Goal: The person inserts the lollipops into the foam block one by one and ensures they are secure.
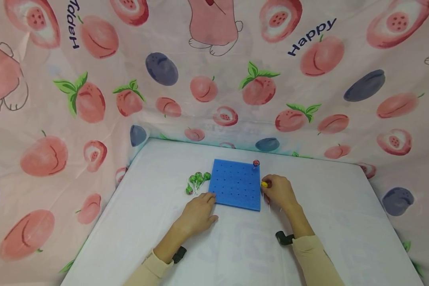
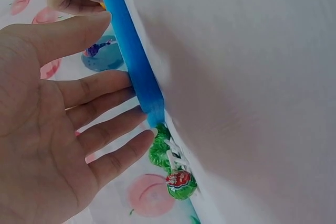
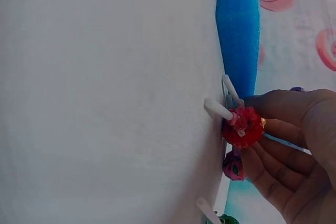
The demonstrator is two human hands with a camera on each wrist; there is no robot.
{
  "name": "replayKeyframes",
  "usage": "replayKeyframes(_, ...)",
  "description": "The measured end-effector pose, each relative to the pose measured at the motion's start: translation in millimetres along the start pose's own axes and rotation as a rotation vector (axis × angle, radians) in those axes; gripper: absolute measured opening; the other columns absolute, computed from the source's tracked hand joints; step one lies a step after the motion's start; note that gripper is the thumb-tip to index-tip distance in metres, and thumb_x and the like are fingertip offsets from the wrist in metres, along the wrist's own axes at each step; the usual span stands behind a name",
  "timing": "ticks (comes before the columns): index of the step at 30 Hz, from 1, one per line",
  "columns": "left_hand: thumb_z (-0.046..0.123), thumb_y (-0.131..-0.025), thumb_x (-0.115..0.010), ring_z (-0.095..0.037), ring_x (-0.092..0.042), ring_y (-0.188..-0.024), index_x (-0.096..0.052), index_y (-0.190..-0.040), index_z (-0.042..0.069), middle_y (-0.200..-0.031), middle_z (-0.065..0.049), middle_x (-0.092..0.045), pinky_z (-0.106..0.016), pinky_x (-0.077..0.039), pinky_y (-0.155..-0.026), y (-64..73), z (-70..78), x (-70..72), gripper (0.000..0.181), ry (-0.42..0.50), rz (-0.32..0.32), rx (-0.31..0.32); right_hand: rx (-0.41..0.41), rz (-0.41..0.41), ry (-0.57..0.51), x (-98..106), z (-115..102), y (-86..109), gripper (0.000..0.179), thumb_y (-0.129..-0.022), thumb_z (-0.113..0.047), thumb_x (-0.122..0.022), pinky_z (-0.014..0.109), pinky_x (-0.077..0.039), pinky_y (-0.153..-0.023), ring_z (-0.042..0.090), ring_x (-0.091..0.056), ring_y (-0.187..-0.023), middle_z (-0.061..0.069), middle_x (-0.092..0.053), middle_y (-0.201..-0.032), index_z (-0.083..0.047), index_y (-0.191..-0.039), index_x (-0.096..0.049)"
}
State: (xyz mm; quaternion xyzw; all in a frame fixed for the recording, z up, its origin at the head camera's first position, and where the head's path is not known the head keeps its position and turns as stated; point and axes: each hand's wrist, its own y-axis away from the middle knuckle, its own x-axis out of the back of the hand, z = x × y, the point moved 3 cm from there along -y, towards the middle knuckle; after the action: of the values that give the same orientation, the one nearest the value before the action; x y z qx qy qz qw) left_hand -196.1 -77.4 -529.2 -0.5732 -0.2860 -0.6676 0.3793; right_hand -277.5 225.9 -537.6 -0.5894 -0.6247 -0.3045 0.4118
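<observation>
A blue foam board (image 1: 232,194) dotted with small holes lies on the table. My left hand (image 1: 198,214) touches its front left edge with fingers fairly straight; in the left wrist view that hand (image 2: 58,119) shows a bare palm. Beside the board's right edge, my right hand (image 1: 280,192) pinches a yellow lollipop (image 1: 264,184). Close under those fingers, in the right wrist view, are a red lollipop (image 3: 242,127) and a darker pink one (image 3: 233,166). One dark red-looking lollipop (image 1: 256,163) stands upright in the board's far right corner.
Several green-wrapped lollipops (image 1: 198,177) lie in a loose bunch left of the board. Near the right hand, a white stick with a green wrapper (image 3: 210,212) shows. A fruit-printed cloth (image 1: 203,123) rises behind the white table (image 1: 236,246).
</observation>
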Motion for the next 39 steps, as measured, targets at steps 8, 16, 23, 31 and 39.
replayKeyframes(8,0.040,-0.096,-0.075,-0.029,-0.054,-0.138,-0.063,-0.139,0.000,-0.148,-0.012,-0.058,-0.041,-0.048,-0.113,0.1,-1.4,-1.7,0.060,-0.017,0.003,-0.006,-0.038,0.013,-0.034,2.6,0.5,3.2,0.024,-0.094,-0.017,-0.076,0.044,-0.060,-0.080,0.027,-0.063,-0.084,0.011,-0.073,-0.097,-0.004,-0.114,-0.075)
replayKeyframes(16,0.041,-0.096,-0.075,-0.030,-0.055,-0.137,-0.064,-0.137,0.000,-0.145,-0.012,-0.059,-0.042,-0.045,-0.115,0.1,-2.3,-0.9,0.059,-0.042,0.014,-0.014,-0.077,0.043,-0.084,11.3,-0.9,5.6,0.023,-0.095,-0.019,-0.076,0.033,-0.060,-0.070,0.025,-0.064,-0.082,0.011,-0.073,-0.101,-0.007,-0.114,-0.073)
replayKeyframes(23,0.041,-0.096,-0.075,-0.030,-0.053,-0.138,-0.063,-0.137,0.000,-0.146,-0.011,-0.058,-0.043,-0.044,-0.117,-0.2,-3.5,-1.4,0.059,-0.021,0.006,-0.003,-0.033,0.127,-0.115,21.6,-11.1,8.3,0.025,-0.094,-0.017,-0.078,0.032,-0.061,-0.065,0.025,-0.066,-0.085,0.011,-0.070,-0.102,-0.008,-0.116,-0.069)
replayKeyframes(31,0.041,-0.096,-0.075,-0.030,-0.053,-0.139,-0.063,-0.138,0.000,-0.148,-0.012,-0.058,-0.043,-0.044,-0.117,0.2,-3.6,-1.7,0.060,-0.008,0.001,0.000,0.061,0.190,-0.124,24.3,-17.5,9.1,0.031,-0.094,-0.018,-0.080,0.040,-0.065,-0.072,0.025,-0.069,-0.089,0.010,-0.071,-0.110,-0.011,-0.121,-0.066)
replayKeyframes(39,0.040,-0.096,-0.075,-0.030,-0.053,-0.139,-0.063,-0.138,0.000,-0.147,-0.013,-0.058,-0.043,-0.044,-0.116,0.5,-2.3,-1.2,0.060,-0.009,-0.001,-0.008,0.181,0.261,-0.161,29.3,-24.0,10.6,0.030,-0.092,-0.012,-0.081,0.044,-0.065,-0.077,0.025,-0.072,-0.093,0.009,-0.067,-0.117,-0.010,-0.120,-0.069)
